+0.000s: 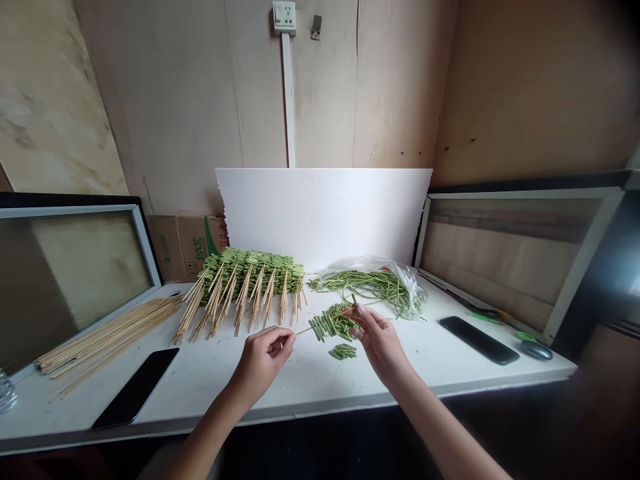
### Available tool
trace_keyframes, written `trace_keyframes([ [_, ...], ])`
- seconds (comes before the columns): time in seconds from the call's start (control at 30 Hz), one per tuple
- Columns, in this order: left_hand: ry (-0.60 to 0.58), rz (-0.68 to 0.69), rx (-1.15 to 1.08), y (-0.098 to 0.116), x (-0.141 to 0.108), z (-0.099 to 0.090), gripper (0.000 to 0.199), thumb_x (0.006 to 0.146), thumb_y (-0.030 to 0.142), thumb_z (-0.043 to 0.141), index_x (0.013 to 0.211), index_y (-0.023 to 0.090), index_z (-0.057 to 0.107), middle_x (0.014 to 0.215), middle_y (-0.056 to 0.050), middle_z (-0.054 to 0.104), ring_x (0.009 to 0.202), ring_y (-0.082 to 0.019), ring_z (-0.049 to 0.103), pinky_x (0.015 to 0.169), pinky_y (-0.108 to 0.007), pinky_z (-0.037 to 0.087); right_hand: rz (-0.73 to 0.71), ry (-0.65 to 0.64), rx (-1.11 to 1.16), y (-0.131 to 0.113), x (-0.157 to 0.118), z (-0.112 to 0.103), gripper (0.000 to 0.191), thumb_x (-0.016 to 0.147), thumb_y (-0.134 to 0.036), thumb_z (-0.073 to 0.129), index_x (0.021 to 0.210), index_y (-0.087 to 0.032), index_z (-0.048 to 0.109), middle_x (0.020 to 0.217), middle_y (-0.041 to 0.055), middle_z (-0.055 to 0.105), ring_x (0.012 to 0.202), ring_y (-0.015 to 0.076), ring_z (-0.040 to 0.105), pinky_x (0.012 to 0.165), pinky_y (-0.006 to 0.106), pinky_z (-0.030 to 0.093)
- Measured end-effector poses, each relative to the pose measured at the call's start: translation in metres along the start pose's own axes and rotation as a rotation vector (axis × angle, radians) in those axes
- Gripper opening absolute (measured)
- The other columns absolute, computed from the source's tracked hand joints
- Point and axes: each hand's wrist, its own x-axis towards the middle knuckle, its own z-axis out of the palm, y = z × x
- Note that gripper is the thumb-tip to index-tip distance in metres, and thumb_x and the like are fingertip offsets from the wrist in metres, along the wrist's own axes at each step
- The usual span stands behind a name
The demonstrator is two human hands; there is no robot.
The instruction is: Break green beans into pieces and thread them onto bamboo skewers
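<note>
Between thumb and fingers, my left hand (pixel 267 353) pinches the near end of a thin skewer (pixel 303 331). Several short cut pieces of green long bean (pixel 325 327) sit crosswise along it. My right hand (pixel 377 337) is closed around a single bean piece (pixel 355 301) at the skewer's other end; whether the tip has gone through it I cannot tell. Below and behind the skewer lie a loose pile of cut bean pieces (pixel 345 323) and a smaller heap (pixel 343 351) on the white table (pixel 310 393).
Finished bean skewers (pixel 250 270) are stacked at the back left. Bare skewers (pixel 115 327) lie further left, near a black phone (pixel 137 387). Uncut long beans (pixel 375 283) rest in a plastic bag at the back. Another phone (pixel 477 339) and a mouse (pixel 537 350) are right.
</note>
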Motion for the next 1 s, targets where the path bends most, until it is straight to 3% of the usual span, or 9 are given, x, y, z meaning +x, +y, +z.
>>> trace_keyframes([
  [0.3, 0.006, 0.015, 0.003, -0.0014, 0.0003, -0.0006, 0.021, 0.098, 0.030, 0.060, 0.091, 0.016, 0.074, 0.077, -0.005, 0.070, 0.066, -0.014, 0.060, 0.059, -0.022, 0.046, -0.047, 0.020, -0.091, 0.0007, 0.0009, -0.0013, 0.030, 0.080, -0.050, 0.082, 0.094, -0.024, 0.082, 0.104, 0.0098, 0.077, 0.111, 0.0311, 0.064, 0.068, 0.031, 0.051],
  [0.57, 0.001, 0.056, 0.053, -0.0036, -0.0006, -0.0002, 0.021, 0.099, 0.028, 0.058, 0.090, 0.017, 0.074, 0.077, -0.005, 0.069, 0.065, -0.014, 0.057, 0.059, -0.024, 0.043, -0.105, 0.033, -0.191, 0.0025, -0.0004, -0.0050, 0.028, 0.083, -0.049, 0.080, 0.097, -0.025, 0.083, 0.103, 0.0075, 0.078, 0.079, 0.0220, 0.063, 0.075, 0.036, 0.049],
  [0.87, -0.010, 0.036, 0.033, -0.0037, -0.0009, -0.0012, 0.021, 0.099, 0.028, 0.058, 0.090, 0.017, 0.073, 0.075, -0.003, 0.067, 0.064, -0.014, 0.056, 0.059, -0.024, 0.043, -0.095, 0.061, -0.187, 0.0068, -0.0036, -0.0014, 0.031, 0.081, -0.052, 0.081, 0.095, -0.025, 0.083, 0.105, 0.0082, 0.078, 0.079, 0.0230, 0.064, 0.074, 0.037, 0.049],
  [1.0, 0.002, 0.014, 0.007, -0.0055, -0.0009, 0.0002, 0.021, 0.100, 0.029, 0.058, 0.092, 0.017, 0.073, 0.079, -0.005, 0.068, 0.069, -0.015, 0.060, 0.062, -0.024, 0.046, -0.069, 0.060, -0.132, 0.0055, -0.0029, 0.0010, 0.034, 0.077, -0.054, 0.084, 0.095, -0.025, 0.083, 0.107, 0.0085, 0.078, 0.091, 0.0271, 0.068, 0.073, 0.036, 0.050],
])
